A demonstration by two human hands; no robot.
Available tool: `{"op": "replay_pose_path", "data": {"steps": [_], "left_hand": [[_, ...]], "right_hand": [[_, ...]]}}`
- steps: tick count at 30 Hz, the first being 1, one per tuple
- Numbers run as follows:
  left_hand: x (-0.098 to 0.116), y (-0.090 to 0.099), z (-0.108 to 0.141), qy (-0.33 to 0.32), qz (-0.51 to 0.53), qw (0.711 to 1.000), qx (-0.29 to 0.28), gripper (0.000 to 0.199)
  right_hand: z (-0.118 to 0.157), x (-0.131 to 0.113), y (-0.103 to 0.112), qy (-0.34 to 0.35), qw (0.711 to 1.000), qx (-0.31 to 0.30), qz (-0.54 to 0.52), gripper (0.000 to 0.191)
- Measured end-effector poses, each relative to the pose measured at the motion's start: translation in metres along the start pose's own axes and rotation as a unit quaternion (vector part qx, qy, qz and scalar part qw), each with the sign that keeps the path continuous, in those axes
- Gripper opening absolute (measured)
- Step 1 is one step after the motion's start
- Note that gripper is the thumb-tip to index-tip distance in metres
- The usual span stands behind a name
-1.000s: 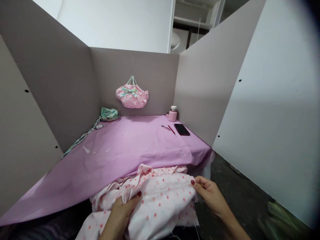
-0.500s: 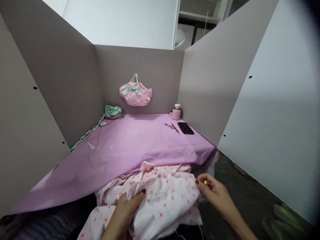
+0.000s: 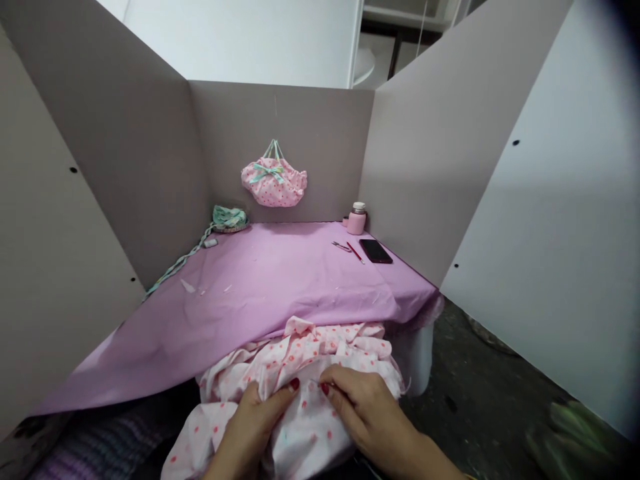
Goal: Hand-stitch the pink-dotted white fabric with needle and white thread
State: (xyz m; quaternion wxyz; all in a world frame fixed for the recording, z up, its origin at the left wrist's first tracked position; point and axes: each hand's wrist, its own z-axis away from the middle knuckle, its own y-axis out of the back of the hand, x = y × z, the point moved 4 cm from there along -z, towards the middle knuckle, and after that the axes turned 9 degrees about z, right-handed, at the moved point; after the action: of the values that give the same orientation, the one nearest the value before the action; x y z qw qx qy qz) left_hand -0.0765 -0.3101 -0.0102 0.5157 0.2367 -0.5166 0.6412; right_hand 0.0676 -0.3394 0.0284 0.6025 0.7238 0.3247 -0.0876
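White-and-pink cotton fabric with red dots [image 3: 305,433] lies bunched over the near edge of the table. My left hand [image 3: 255,417] grips a fold of it, the thumb on top and the other fingers hidden underneath. My right hand [image 3: 367,407] is closed in a pinch right at the cloth, a short way right of my left thumb. Whatever sits between its thumb and forefinger is too small to make out. The rest of the cloth hangs down in loose folds below both hands.
A purple cloth [image 3: 280,273] covers the table between grey panels. On it lie thread snips [image 3: 341,247], a red pencil [image 3: 355,253], a phone [image 3: 375,251], a pink jar [image 3: 357,221] and green fabric strips [image 3: 229,217]. A dotted pouch [image 3: 275,183] hangs at the back.
My right hand has come in from the right of the fabric to pinch close beside my left thumb. The gold-coloured piece at its fingers is now hidden. My left hand keeps its grip.
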Motion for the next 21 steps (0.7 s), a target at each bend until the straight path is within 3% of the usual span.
{"op": "replay_pose_path", "data": {"steps": [4,10,15,21], "left_hand": [[-0.005,0.005,-0.006,0.010,0.032,0.999,-0.022,0.031],[-0.018,0.016,-0.017,0.025,0.016,1.000,0.008,0.036],[-0.018,0.021,-0.018,0.023,-0.038,0.999,0.032,0.038],[-0.005,0.010,-0.011,0.007,-0.078,0.997,-0.015,0.038]], "right_hand": [[0.003,0.001,-0.002,0.011,0.999,-0.018,0.024,0.022],[0.002,0.000,-0.001,0.015,1.000,-0.001,0.021,0.024],[0.002,0.001,-0.005,0.012,0.998,-0.029,0.047,0.024],[0.005,0.000,0.004,0.004,0.999,-0.002,0.033,0.024]]}}
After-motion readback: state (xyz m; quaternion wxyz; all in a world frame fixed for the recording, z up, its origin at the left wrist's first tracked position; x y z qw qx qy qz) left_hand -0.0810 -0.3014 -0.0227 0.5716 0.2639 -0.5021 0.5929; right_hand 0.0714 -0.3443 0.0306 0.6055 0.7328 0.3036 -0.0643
